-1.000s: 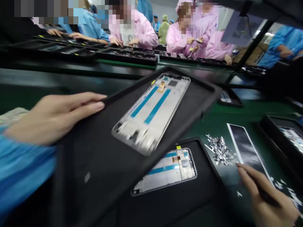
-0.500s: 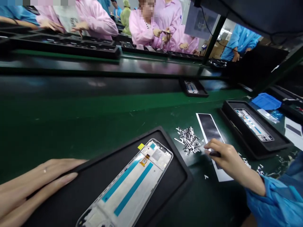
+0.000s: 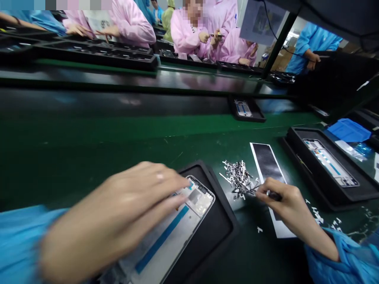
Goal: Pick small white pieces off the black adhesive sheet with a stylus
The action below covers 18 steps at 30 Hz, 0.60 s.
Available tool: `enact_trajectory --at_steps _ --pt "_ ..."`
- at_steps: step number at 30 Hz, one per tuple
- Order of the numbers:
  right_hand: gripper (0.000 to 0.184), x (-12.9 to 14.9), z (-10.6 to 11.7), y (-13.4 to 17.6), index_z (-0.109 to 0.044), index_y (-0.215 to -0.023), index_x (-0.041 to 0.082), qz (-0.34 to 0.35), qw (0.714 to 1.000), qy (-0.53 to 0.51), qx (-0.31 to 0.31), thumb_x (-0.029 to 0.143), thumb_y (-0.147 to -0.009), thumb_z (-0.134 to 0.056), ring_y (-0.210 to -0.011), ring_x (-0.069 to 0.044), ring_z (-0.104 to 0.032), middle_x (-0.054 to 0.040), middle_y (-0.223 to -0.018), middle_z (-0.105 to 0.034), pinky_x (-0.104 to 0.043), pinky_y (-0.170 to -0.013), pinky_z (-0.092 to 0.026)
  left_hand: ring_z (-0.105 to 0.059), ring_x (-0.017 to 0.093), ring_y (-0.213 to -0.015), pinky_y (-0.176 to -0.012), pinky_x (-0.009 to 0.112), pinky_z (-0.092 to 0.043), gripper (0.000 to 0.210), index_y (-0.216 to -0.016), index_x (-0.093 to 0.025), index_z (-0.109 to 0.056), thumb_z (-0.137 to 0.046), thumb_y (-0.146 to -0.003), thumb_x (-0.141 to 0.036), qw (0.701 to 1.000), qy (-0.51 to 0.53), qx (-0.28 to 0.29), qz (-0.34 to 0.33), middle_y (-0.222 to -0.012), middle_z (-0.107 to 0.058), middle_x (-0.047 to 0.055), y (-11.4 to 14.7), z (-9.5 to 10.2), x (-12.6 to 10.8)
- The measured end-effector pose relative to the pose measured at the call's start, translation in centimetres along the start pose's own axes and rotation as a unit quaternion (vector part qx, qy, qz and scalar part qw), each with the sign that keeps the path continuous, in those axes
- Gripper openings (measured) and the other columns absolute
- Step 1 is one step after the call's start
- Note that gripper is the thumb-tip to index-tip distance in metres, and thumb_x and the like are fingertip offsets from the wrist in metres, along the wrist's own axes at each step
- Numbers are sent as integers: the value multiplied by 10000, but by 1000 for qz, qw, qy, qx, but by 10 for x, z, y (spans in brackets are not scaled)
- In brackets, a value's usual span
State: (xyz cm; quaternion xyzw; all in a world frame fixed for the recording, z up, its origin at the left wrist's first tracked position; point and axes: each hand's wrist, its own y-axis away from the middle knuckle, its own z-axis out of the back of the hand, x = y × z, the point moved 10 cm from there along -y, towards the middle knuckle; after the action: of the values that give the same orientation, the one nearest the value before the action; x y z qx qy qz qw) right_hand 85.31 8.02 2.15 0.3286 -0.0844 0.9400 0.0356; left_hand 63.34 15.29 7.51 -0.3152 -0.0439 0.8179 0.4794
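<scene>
A silver phone frame (image 3: 180, 221) with two blue strips is laid flat in a black tray (image 3: 220, 221) on the green bench. Just right of the tray, a loose pile of small metal parts (image 3: 238, 179) is scattered.

We note a pale silver-white phone frame (image 3: 177, 232) with two blue stripes, set in a black tray (image 3: 219, 232). Our sleeve over the left hand (image 3: 118, 221) is bright blue, as is the one at the right hand (image 3: 287, 205). The small metal parts (image 3: 238, 179) are shiny silver. The strip (image 3: 268, 161) is black with white edges; the bench surface (image 3: 89, 150) is dark green. Co-workers' coats (image 3: 189, 31) are pink
</scene>
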Motion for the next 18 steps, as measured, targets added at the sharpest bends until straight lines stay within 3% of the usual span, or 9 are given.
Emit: enact_trajectory --at_steps 2,5,8,11,13,15,18 --pt "195 1 14 5 -575 -652 198 -9 999 -22 -29 262 -832 -535 -565 -103 -504 19 -639 -564 -224 -522 -382 -621 237 -771 -712 385 -455 355 -809 -316 -695 -357 -873 -403 997 11 78 6 -843 -710 -14 -29 -32 -17" --pt "211 -6 33 15 -595 -645 201 -29 994 -48 -91 319 -820 -585 -566 -110 -502 12 -632 -561 -225 -490 -371 -577 285 -811 -790 451 -399 318 -702 -226 -667 -411 -817 -375 982 92 146 82 -833 -689 72 -53 -73 -20" --pt "187 -14 44 26 -615 -682 198 -42 983 -78 -164 329 -815 -610 -558 -110 -508 2 -666 -572 -222 -469 -375 -566 271 -782 -803 441 -398 221 -627 -214 -640 -503 -769 -313 950 215 173 148 -745 -662 58 -60 -104 -20" --pt "146 -10 49 35 -607 -708 205 -30 969 -106 -219 297 -822 -611 -541 -103 -515 9 -674 -563 -211 -460 -399 -590 223 -662 -713 378 -464 179 -582 -192 -615 -545 -724 -275 907 306 182 223 -622 -622 38 -59 -127 -20" --pt "110 7 53 41 -586 -719 210 11 965 -84 -248 224 -828 -597 -566 -107 -543 10 -681 -570 -206 -496 -436 -594 183 -564 -620 325 -501 196 -587 -166 -604 -537 -718 -295 857 386 192 283 -563 -603 32 -54 -141 -21" --pt "78 34 54 49 -587 -790 211 88 959 19 -270 141 -824 -582 -617 -115 -592 0 -722 -611 -201 -558 -478 -584 144 -493 -551 271 -509 234 -575 -148 -589 -530 -709 -330 803 457 193 330 -515 -587 24 -48 -151 -24" --pt "130 75 30 63 -611 -916 185 237 906 242 -253 100 -831 -561 -683 -148 -656 -34 -781 -679 -225 -641 -532 -581 118 -480 -524 230 -506 281 -564 -130 -593 -597 -638 -401 744 530 166 373 -516 -595 25 -41 -153 -25"
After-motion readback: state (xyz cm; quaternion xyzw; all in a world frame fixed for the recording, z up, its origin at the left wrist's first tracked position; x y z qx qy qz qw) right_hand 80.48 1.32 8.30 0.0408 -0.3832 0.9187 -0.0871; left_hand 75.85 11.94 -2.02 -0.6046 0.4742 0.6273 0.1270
